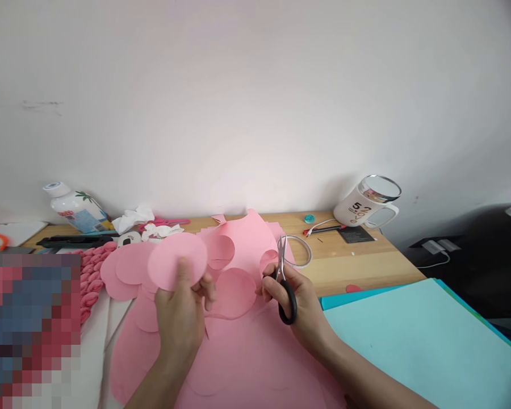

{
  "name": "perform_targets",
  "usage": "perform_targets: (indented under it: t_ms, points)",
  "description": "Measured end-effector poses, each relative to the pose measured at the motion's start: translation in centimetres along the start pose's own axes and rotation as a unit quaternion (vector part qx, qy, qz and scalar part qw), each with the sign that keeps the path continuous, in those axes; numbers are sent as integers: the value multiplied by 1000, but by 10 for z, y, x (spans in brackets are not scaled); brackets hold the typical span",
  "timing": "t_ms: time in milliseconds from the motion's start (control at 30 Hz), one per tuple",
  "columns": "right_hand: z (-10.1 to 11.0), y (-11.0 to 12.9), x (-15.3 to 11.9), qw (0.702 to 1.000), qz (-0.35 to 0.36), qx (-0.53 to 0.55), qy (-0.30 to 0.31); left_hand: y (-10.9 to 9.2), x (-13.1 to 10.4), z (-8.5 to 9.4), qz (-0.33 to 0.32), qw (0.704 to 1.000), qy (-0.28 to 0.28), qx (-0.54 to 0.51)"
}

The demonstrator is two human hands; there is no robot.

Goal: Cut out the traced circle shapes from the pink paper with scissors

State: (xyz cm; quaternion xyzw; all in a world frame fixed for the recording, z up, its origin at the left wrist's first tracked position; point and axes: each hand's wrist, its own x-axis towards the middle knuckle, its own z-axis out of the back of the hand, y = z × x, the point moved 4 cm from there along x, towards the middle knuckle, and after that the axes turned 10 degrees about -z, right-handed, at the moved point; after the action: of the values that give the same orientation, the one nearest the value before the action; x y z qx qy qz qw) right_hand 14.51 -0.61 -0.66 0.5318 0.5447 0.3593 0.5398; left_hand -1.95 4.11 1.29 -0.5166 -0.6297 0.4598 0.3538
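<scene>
My left hand (pixel 181 312) pinches a pink paper circle (pixel 166 264), its thumb flat on the front. On the right, my right hand (pixel 300 301) grips a pair of scissors (pixel 287 301) by the black handles, with the metal blades pointing up. Between and below the hands spread pink paper sheets (pixel 247 346). A scrap sheet with round holes (pixel 259 233) lies on top, reaching toward the wall. More cut pink circles (pixel 134 264) overlap in a loose pile just left of my left hand.
A white mug (pixel 361 207) and a white roll of tape (pixel 309 250) are at the back right. Light blue sheets (pixel 421 335) cover the right front. A white bottle (pixel 76 207), crumpled tissues (pixel 132 218) and a pink braided item (pixel 97 275) are on the left. The wall (pixel 255 113) closes the back.
</scene>
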Motion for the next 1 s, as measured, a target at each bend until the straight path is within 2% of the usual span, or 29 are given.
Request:
perform_targets:
  t_ms: [100,167,200,300,367,433,533,600,667,733,800,900,1000]
  points:
    - [1,3,0,1000,9,-6,-25,-1,11,7,-24,991,-90,-101]
    - [2,5,0,999,19,3,-46,3,16,11,-12,984,-118,-135]
    - [3,6,0,998,26,13,-62,5,17,11,-9,984,-114,-140]
    - [10,5,0,989,38,42,-134,8,14,5,-7,996,-14,-89]
    - [15,3,0,983,39,48,-174,9,7,0,-3,997,71,1]
    - [19,1,1,980,40,41,-193,10,-1,-5,1,984,139,115]
    - [20,-1,2,980,38,25,-195,14,-10,-13,29,946,233,225]
    - [18,-1,3,983,36,32,-176,14,-14,-19,24,926,299,231]
    - [13,-1,5,990,31,37,-129,14,-16,-23,10,919,340,201]
    - [6,-3,5,997,18,28,-71,15,-15,-23,25,926,339,164]
    - [1,-5,5,999,8,15,-28,18,-13,-20,49,943,301,130]
    - [-1,-7,4,1000,5,8,-18,19,-8,-14,59,972,221,62]
    - [0,-8,5,1000,-16,-2,-15,18,-5,-9,47,986,161,-22]
